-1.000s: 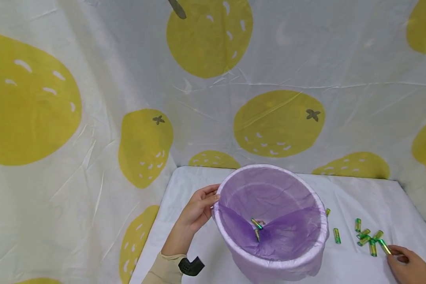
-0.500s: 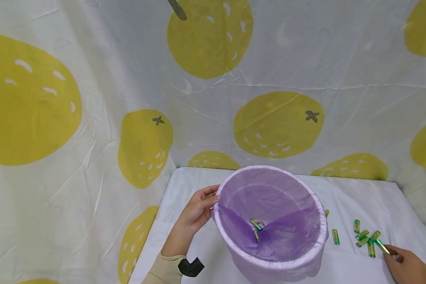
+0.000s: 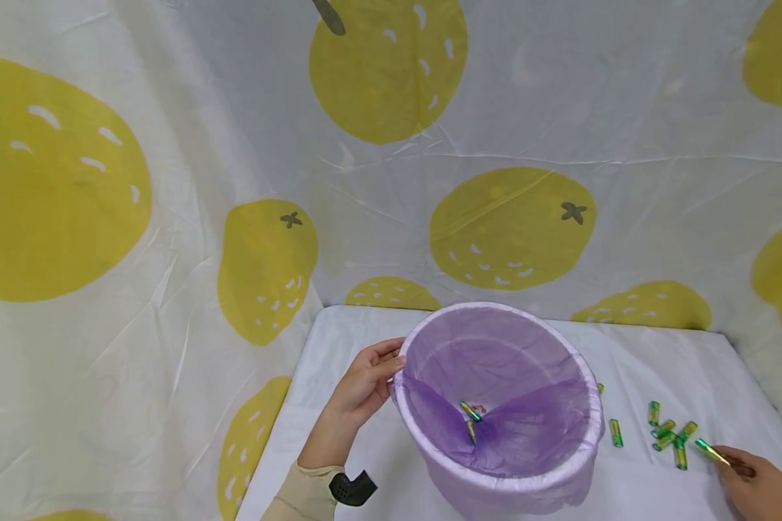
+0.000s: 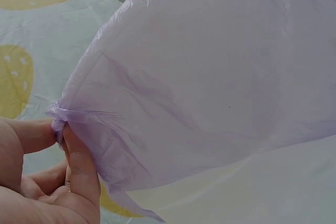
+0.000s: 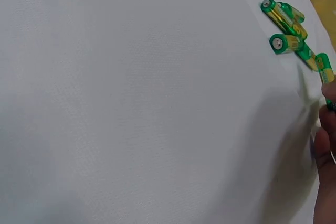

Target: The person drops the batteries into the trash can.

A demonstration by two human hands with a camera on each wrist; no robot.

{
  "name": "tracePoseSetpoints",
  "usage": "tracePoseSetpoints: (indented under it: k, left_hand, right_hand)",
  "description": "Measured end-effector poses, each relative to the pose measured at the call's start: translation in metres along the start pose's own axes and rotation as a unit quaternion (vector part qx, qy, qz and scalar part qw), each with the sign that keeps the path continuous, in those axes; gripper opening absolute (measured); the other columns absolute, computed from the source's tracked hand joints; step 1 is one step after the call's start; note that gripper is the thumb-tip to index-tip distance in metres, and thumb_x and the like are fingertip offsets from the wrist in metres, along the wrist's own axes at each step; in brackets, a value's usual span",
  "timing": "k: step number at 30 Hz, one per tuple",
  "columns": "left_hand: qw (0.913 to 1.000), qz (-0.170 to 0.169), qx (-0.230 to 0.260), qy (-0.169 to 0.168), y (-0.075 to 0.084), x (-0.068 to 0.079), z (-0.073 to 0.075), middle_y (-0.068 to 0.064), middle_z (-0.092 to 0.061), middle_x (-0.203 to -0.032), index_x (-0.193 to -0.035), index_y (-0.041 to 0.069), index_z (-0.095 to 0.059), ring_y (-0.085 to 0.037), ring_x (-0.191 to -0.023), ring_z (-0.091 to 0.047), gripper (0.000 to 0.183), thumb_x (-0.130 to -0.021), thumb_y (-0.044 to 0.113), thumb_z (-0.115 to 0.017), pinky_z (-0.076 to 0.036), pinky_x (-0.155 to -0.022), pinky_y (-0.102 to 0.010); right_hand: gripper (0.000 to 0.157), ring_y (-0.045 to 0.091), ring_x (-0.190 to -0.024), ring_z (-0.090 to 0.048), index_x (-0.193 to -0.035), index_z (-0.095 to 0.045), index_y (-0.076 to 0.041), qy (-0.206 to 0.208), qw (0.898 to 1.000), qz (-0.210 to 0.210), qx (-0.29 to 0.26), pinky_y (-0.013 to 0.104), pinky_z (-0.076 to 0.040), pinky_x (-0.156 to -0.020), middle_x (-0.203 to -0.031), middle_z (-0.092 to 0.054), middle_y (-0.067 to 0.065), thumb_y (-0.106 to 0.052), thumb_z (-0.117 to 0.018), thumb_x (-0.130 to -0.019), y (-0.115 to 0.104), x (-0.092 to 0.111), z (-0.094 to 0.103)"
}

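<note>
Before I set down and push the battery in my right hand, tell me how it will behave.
The green-and-gold battery would likely roll, given its cylindrical shape. It should be stiff: pinched at one end by your right hand, it juts straight. It looks glossy, so may feel slippery.

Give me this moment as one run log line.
left hand: pinches purple bin liner at rim; right hand: holds green-and-gold battery; inside liner: two batteries; on white cloth: more batteries
</note>
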State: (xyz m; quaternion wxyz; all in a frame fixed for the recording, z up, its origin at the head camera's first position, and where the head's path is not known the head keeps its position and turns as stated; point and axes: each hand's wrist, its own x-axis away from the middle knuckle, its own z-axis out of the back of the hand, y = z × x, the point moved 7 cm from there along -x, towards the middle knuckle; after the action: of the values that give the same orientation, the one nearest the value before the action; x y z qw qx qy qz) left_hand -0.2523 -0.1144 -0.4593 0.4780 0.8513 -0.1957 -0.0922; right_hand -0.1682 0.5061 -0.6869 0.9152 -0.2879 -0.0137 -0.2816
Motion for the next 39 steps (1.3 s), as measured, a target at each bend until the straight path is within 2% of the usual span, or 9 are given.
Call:
tracePoseSetpoints:
  k: [3,6,10,19,24,29,31,34,39]
  left_hand:
    - [1.0,-0.001,0.002,-0.001,0.001,0.0,0.0,-0.012,-0.065,-0.111,-0.141,-0.014,-0.046,-0.017,-0.092,-0.068,0.04,-0.101,-0.011,-0.051,-0.059,-0.075,-0.026]
    - [1.0,-0.003,0.001,-0.003,0.001,0.001,0.0,-0.011,-0.065,-0.112,-0.141,-0.014,-0.047,-0.017,-0.092,-0.068,0.04,-0.101,-0.01,-0.051,-0.059,-0.075,-0.026]
    - [1.0,-0.002,0.003,-0.005,-0.001,0.001,0.0,-0.011,-0.065,-0.112,-0.14,-0.013,-0.047,-0.016,-0.092,-0.068,0.04,-0.101,-0.01,-0.053,-0.059,-0.075,-0.026]
    - [1.0,-0.008,0.005,0.002,0.002,0.001,0.0,-0.011,-0.065,-0.111,-0.14,-0.013,-0.048,-0.016,-0.089,-0.068,0.04,-0.101,-0.009,-0.053,-0.059,-0.072,-0.024]
    - [1.0,-0.003,0.004,-0.002,0.001,0.001,0.0,-0.011,-0.065,-0.11,-0.139,-0.013,-0.048,-0.015,-0.087,-0.067,0.039,-0.1,-0.009,-0.053,-0.058,-0.071,-0.024]
    - [1.0,-0.003,-0.004,-0.004,0.002,0.001,-0.003,-0.012,-0.065,-0.111,-0.141,-0.014,-0.046,-0.016,-0.09,-0.067,0.042,-0.101,-0.008,-0.053,-0.059,-0.073,-0.025]
    - [1.0,-0.003,-0.005,-0.002,0.002,0.001,-0.003,-0.012,-0.065,-0.112,-0.142,-0.014,-0.045,-0.017,-0.09,-0.067,0.042,-0.101,-0.008,-0.053,-0.059,-0.073,-0.025]
    - [1.0,-0.002,-0.005,0.0,0.003,0.0,-0.001,-0.013,-0.065,-0.111,-0.141,-0.015,-0.045,-0.017,-0.09,-0.067,0.042,-0.1,-0.009,-0.053,-0.059,-0.072,-0.025]
    - [1.0,-0.002,0.0,0.004,0.002,0.001,-0.002,-0.012,-0.065,-0.111,-0.141,-0.015,-0.046,-0.017,-0.09,-0.067,0.042,-0.1,-0.009,-0.053,-0.059,-0.072,-0.025]
  right_hand:
    - [0.032,0.04,-0.089,-0.057,-0.12,-0.06,0.017,-0.003,1.0,0.008,0.006,0.046,-0.048,-0.067,-0.101,-0.063,0.029,-0.003,-0.064,-0.096,-0.004,-0.002,0.001]
    - [0.032,0.046,-0.098,-0.054,-0.124,-0.06,0.015,-0.004,1.0,-0.008,0.001,0.055,-0.048,-0.073,-0.116,-0.057,0.035,-0.004,-0.062,-0.097,-0.006,-0.002,0.001]
    - [0.032,0.049,-0.102,-0.053,-0.127,-0.059,0.014,-0.003,1.0,-0.022,-0.005,0.055,-0.05,-0.073,-0.122,-0.053,0.037,-0.004,-0.056,-0.1,-0.01,-0.001,0.003]
    - [0.033,0.025,-0.074,-0.054,-0.122,-0.061,0.012,0.035,0.998,0.041,-0.018,0.033,-0.042,-0.056,-0.093,-0.067,0.023,-0.015,-0.055,-0.106,-0.036,0.003,0.017]
    - [0.035,0.008,-0.061,-0.056,-0.125,-0.06,0.013,0.021,0.998,0.01,-0.052,0.026,-0.044,-0.048,-0.085,-0.071,0.018,-0.014,-0.057,-0.105,-0.04,0.003,0.02]
    - [0.037,-0.007,-0.057,-0.052,-0.131,-0.057,0.014,0.012,0.994,-0.014,-0.106,0.025,-0.049,-0.047,-0.095,-0.072,0.025,-0.011,-0.06,-0.104,-0.042,0.005,0.023]
    - [0.037,-0.009,-0.058,-0.052,-0.13,-0.057,0.014,0.016,0.992,-0.006,-0.121,0.023,-0.05,-0.048,-0.097,-0.072,0.025,-0.01,-0.061,-0.103,-0.047,0.006,0.027]
    - [0.037,-0.01,-0.06,-0.053,-0.129,-0.057,0.015,0.02,0.99,0.01,-0.142,0.02,-0.051,-0.05,-0.092,-0.072,0.019,-0.01,-0.063,-0.103,-0.057,0.01,0.035]
    - [0.042,-0.011,-0.064,-0.057,-0.128,-0.057,0.016,0.015,0.986,0.05,-0.159,0.013,-0.048,-0.053,-0.085,-0.069,-0.007,-0.019,-0.063,-0.105,-0.073,0.012,0.047]
